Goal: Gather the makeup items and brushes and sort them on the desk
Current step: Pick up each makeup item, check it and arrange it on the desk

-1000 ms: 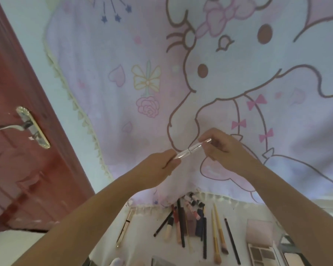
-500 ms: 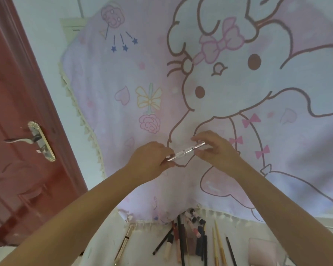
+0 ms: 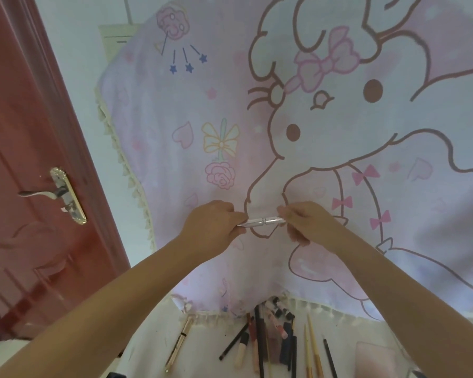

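Observation:
A slim silver makeup pen (image 3: pixel 263 222) is held level in the air in front of a cartoon cloth. My left hand (image 3: pixel 213 226) pinches its left end and my right hand (image 3: pixel 303 221) pinches its right end. Below them, on the white desk (image 3: pixel 208 350), lies a bundle of pencils, lip pens and brushes (image 3: pixel 268 339). A gold pen (image 3: pixel 178 345) lies apart to the left of the bundle. Two wooden-handled brushes (image 3: pixel 311 350) and a thin black pencil (image 3: pixel 329 358) lie to its right.
A pink and lilac rabbit-print cloth (image 3: pixel 284 132) hangs behind the desk, its fringe touching the desk top. A red door (image 3: pixel 25 186) with a metal handle (image 3: pixel 52 192) stands at the left. A pale pink compact (image 3: pixel 377 358) sits at the lower right.
The camera has tilted up, so the desk items sit lower in view. The pen has gone from slanted to nearly level, and both hands have kept hold of it.

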Available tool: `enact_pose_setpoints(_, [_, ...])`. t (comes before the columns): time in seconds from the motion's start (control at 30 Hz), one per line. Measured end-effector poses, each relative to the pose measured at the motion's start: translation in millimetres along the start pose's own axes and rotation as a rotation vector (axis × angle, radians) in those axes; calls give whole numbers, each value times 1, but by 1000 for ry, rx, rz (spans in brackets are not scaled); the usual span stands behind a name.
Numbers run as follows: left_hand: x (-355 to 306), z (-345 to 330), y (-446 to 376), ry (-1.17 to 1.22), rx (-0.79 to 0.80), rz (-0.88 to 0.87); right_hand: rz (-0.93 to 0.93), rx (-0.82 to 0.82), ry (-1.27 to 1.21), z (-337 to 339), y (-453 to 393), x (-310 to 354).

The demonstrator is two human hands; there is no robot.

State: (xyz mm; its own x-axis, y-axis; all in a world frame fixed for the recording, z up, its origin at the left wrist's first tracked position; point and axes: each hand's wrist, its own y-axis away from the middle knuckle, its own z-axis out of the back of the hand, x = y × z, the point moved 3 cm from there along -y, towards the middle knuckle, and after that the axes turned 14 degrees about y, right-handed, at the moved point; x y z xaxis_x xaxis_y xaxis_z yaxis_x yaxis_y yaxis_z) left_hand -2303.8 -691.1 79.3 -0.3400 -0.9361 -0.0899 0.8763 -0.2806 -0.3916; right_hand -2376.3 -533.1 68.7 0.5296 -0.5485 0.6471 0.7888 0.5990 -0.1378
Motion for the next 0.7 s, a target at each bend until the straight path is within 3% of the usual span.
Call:
enact_pose_setpoints(0.17, [4,1,-1,-31,-5,-20,104,81,-157,-2,-1,-3])
enact_pose_setpoints(0.37, [8,-10,0,-12,-22,-54,57,9,-55,1,-3,-7])
enact_pose_setpoints(0.5, [14,-27,14,83,-57,25,33,123,-178,-12,-3,-14])
enact_pose_setpoints(0.7, [32,-94,56,59,280,355,-224,213,-103,-75,-7,-61])
